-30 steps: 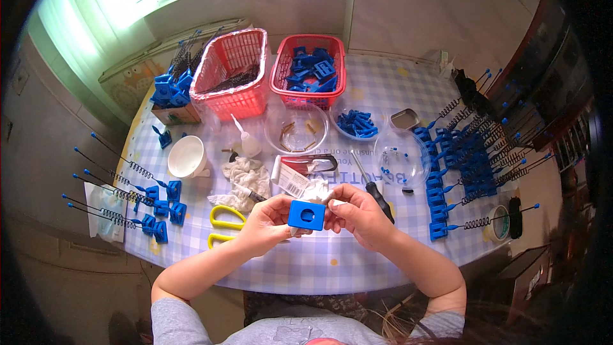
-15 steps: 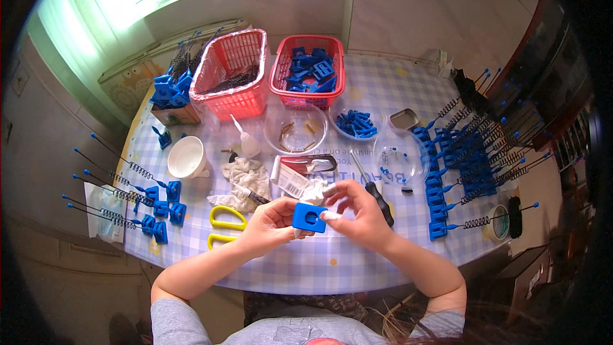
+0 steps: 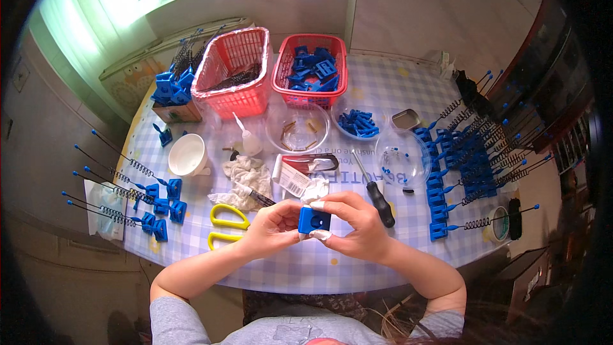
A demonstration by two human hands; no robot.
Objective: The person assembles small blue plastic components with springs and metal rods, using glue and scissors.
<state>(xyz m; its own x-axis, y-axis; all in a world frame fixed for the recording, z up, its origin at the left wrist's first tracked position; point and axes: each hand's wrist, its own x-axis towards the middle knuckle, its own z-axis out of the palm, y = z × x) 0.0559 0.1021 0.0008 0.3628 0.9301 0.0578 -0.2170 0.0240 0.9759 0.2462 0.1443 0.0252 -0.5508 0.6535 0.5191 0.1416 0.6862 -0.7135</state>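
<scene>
Near the front of the table, both hands grip one blue plastic piece with a round hole in its face. My left hand closes on its left side. The fingers of my right hand pinch its right side from above and below; white coverings show on those fingertips. Just beyond the hands lies a crumpled white wrapper. Yellow-handled scissors rest by the left forearm, their blades hidden. To the right of my right hand is a black-handled screwdriver.
Two red baskets stand at the back, one with blue parts. Clear bowls hold blue pegs and small brass-coloured rods. A white bowl and cloth sit left. Blue pieces with springs line the right side.
The blue piece has been tilted, so its holed face appears turned. My right fingers have moved from its face and the air onto its right side, gripping top and bottom.
</scene>
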